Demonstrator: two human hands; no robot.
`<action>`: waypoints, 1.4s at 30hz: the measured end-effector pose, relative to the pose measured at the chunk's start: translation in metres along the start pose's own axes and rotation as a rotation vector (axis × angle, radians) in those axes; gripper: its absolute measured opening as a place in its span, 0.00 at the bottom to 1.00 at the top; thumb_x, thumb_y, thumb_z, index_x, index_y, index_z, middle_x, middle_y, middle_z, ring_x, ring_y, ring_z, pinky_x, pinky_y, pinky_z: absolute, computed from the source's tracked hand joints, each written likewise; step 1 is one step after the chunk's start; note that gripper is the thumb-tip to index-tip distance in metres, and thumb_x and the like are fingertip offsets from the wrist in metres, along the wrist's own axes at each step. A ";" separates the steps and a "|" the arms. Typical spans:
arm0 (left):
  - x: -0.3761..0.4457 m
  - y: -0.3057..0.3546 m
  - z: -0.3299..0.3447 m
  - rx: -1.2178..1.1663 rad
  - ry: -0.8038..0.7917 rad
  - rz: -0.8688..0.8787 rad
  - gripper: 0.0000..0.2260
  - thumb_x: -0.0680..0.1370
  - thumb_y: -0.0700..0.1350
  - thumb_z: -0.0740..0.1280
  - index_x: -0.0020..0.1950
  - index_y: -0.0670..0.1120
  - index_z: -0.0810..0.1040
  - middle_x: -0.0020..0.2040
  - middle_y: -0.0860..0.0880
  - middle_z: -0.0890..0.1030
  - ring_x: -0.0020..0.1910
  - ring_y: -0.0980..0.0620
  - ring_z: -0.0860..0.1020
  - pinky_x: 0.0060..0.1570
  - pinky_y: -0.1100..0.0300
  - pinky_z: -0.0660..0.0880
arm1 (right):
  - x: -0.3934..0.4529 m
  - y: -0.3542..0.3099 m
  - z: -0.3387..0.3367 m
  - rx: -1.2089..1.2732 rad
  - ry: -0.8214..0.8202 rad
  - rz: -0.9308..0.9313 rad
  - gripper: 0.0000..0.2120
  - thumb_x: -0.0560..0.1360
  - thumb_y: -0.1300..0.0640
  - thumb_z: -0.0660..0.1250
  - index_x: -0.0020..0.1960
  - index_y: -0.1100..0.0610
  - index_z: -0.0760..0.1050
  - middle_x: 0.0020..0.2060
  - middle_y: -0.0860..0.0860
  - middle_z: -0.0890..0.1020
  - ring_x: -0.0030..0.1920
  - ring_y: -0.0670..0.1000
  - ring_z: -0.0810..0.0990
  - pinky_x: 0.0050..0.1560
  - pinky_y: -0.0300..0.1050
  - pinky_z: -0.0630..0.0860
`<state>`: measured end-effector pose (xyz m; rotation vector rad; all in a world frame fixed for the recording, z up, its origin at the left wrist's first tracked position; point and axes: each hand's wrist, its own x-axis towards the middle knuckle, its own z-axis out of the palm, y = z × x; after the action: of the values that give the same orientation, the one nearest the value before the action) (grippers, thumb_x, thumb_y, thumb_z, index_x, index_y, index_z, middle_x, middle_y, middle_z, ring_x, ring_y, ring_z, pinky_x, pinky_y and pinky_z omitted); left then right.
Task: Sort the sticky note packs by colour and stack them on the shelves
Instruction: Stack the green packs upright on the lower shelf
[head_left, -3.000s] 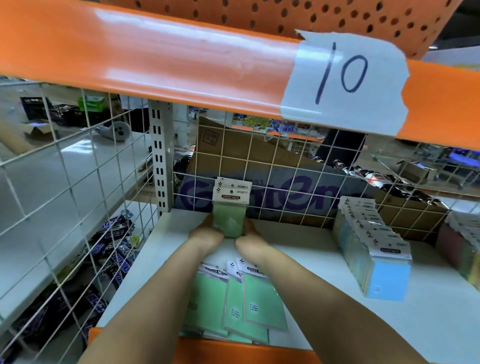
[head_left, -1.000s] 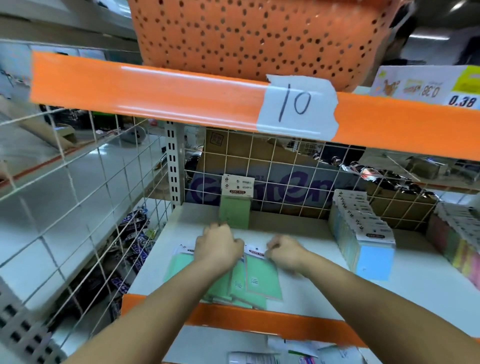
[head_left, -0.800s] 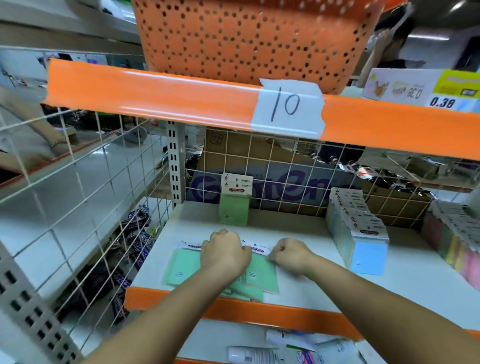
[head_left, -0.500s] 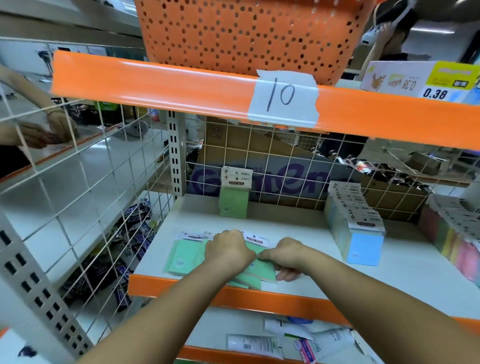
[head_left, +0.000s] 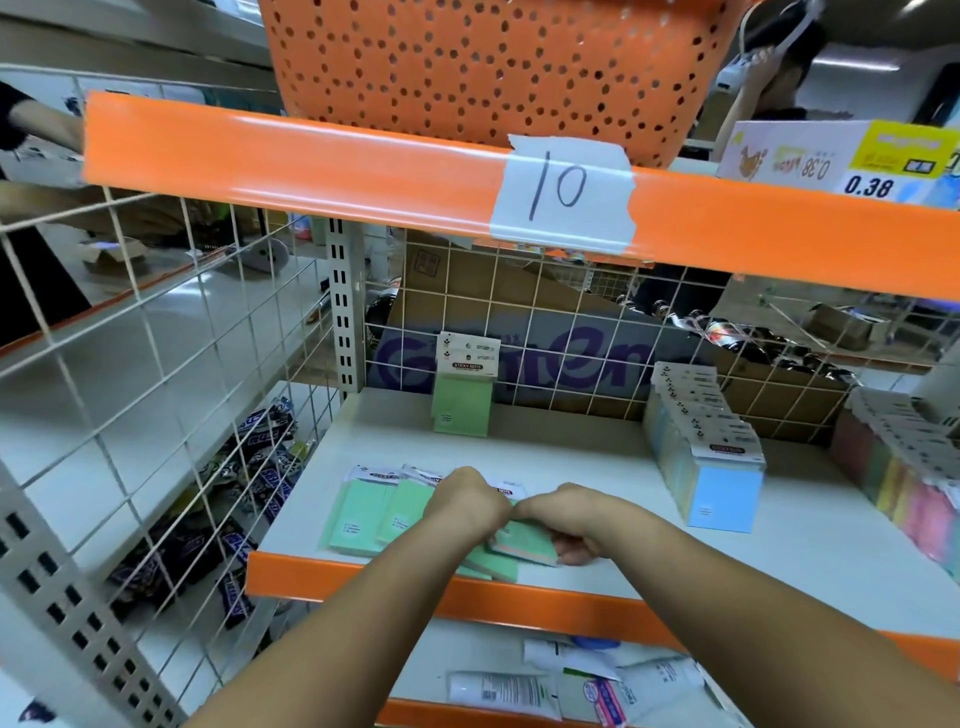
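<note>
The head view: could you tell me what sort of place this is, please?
Most likely a shop or stockroom: orange-edged metal shelving, a yellow 0.38 price card, and standing rows of packaged blue sticky notes.

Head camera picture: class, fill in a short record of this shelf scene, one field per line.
shelf: white board with orange front edge
standing packs: green packs upright against the back wire grid
loose packs: green packs lying flat near the front edge
blue row: blue packs standing in a row, right of centre
left hand: on the loose packs
right hand: gripping a green pack
</note>
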<state>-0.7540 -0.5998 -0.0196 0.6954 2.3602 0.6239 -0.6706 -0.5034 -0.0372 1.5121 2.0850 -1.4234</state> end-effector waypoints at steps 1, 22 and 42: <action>0.002 0.000 0.000 -0.037 -0.010 -0.011 0.07 0.75 0.42 0.68 0.41 0.41 0.72 0.37 0.44 0.78 0.40 0.46 0.78 0.37 0.59 0.72 | -0.001 -0.001 -0.002 0.003 -0.022 0.007 0.15 0.75 0.48 0.68 0.37 0.55 0.68 0.27 0.50 0.69 0.25 0.46 0.68 0.29 0.36 0.71; 0.081 -0.010 -0.019 -0.222 0.178 0.119 0.28 0.74 0.41 0.58 0.74 0.55 0.59 0.62 0.43 0.76 0.55 0.40 0.77 0.55 0.53 0.76 | 0.074 -0.055 0.014 -0.212 0.429 -0.347 0.15 0.71 0.61 0.67 0.58 0.57 0.76 0.50 0.55 0.82 0.46 0.55 0.80 0.40 0.40 0.73; 0.145 -0.028 -0.028 -0.198 0.073 0.115 0.25 0.80 0.39 0.58 0.76 0.46 0.56 0.73 0.40 0.64 0.69 0.41 0.67 0.67 0.55 0.66 | 0.125 -0.067 0.040 -0.127 0.561 -0.424 0.24 0.73 0.59 0.69 0.66 0.56 0.64 0.57 0.57 0.77 0.55 0.59 0.78 0.49 0.50 0.77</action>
<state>-0.8804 -0.5407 -0.0740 0.7331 2.2963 0.9334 -0.7962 -0.4575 -0.0980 1.6194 2.9086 -1.0155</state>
